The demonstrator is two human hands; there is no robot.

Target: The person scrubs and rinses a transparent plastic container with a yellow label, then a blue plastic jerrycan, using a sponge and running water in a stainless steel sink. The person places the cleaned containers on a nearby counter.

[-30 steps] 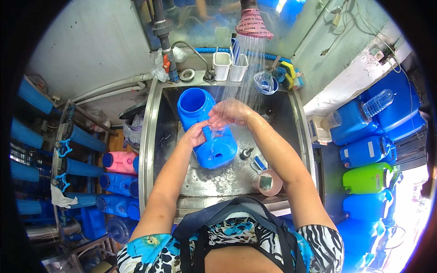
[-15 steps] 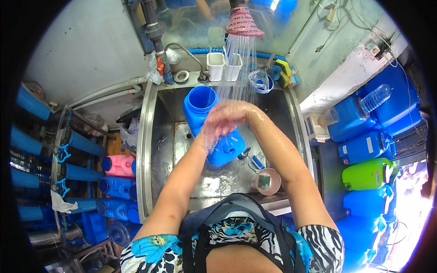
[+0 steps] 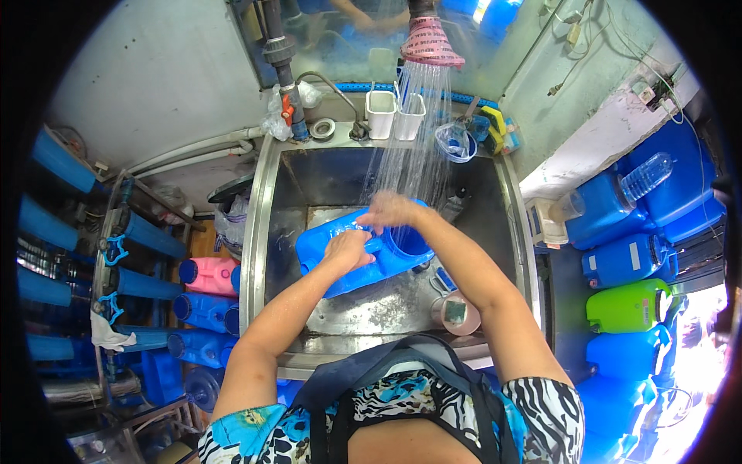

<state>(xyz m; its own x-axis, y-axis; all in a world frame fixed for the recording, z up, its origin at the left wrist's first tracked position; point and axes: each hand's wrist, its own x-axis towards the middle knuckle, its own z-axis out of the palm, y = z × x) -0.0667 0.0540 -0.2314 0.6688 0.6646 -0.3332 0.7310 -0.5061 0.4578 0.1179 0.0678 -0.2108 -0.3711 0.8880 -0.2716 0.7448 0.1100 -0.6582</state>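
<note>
A blue plastic water jug (image 3: 321,247) lies tilted in the steel sink (image 3: 379,323), its wide round mouth turned to the right. My left hand (image 3: 349,251) is wrapped round the jug's handle. Over the jug's upper edge, beside the mouth, is my right hand (image 3: 389,213); motion blurs its fingers, so their hold does not show. Water streams from a shower head wrapped in pink printed tape (image 3: 431,45) and falls around the jug and my right hand.
A pink tub (image 3: 459,315) holding a sponge and a blue-handled brush (image 3: 444,280) sit at the sink's right. White containers (image 3: 381,116) and a blue bowl (image 3: 456,145) line the back ledge. Blue, green (image 3: 627,300) and pink jugs (image 3: 209,276) stand on both sides.
The blue jug has turned, its mouth swinging from the far left to the right. My hands, together above it before, have parted; the left now grips the handle.
</note>
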